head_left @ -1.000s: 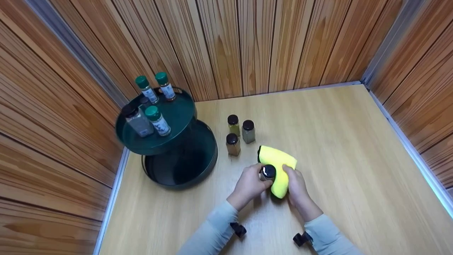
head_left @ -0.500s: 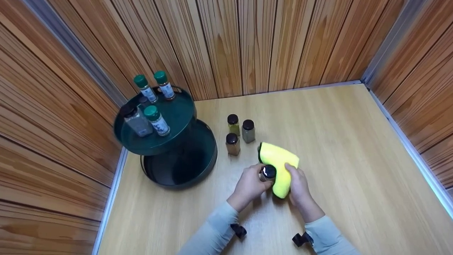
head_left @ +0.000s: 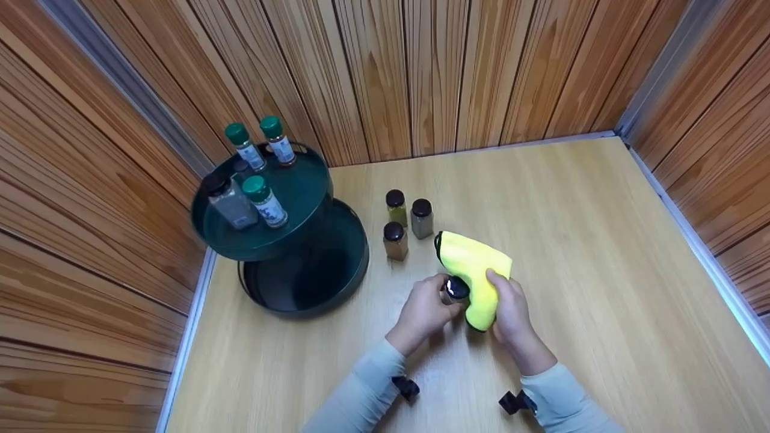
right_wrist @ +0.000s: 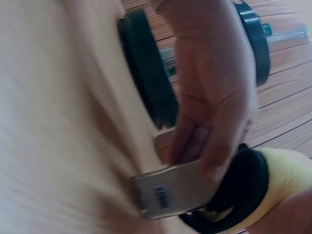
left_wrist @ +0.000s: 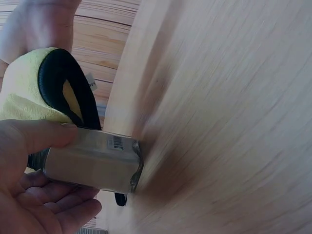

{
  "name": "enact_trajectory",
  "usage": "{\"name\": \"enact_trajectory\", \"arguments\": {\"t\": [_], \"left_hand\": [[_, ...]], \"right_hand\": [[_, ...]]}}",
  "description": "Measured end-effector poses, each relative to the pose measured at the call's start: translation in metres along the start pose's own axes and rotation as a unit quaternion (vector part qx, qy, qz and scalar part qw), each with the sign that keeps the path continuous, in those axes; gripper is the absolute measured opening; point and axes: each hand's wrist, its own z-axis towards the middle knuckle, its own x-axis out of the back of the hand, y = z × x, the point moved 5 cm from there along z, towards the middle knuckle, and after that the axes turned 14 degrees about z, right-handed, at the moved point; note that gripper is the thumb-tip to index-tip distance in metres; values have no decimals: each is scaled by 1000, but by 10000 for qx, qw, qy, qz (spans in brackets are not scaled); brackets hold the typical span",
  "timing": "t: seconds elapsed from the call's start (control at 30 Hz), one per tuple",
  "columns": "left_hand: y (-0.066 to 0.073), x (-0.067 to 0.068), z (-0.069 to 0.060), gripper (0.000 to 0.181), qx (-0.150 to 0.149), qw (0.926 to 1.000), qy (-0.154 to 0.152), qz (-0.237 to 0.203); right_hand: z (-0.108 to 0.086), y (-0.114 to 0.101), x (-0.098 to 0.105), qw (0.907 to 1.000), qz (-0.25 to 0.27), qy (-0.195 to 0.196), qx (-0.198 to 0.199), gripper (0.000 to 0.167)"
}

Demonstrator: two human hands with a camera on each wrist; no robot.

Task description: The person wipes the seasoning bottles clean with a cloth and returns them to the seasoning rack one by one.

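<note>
Wood walls [head_left: 385,78] flank a counter [head_left: 589,228] where the left grip [head_left: 425,311] pinches a jar [head_left: 456,289], apparently bracing it against the cloth [head_left: 474,258] the right grip [head_left: 512,311] holds at two o'clock.

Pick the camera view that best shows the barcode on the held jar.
The right wrist view: the barcode on the black-capped jar appears largest there, uncovered. The left wrist view shows it smaller; the head view shows none.
</note>
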Motion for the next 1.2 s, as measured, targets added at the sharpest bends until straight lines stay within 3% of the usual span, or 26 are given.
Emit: {"name": "enact_trajectory", "arguments": {"t": [0.27,0.4,0.53,0.87,1.03,1.2], "left_hand": [[0,-4,0,51,209,9997,-137,30],[-1,-5,-1,50,306,9994,-161,-98],[-1,-4,-2,50,274,9995,-71,-108],[-3,-1,-1,44,34,9995,267,-160],[-4,8,-4,44,209,9986,365,-329],[2,26,-7,42,232,9940,677,-827]], "right_hand": [[13,31,20,9973,-531,204,-461,35],[8,21,12,9973,-566,135,-436,34],[2,8,5,9995,-251,74,-180,32],[4,2,13,9999,113,-64,68,35],[5,4,19,9996,-166,50,220,32],[4,1,17,9978,-563,94,349,30]]}}
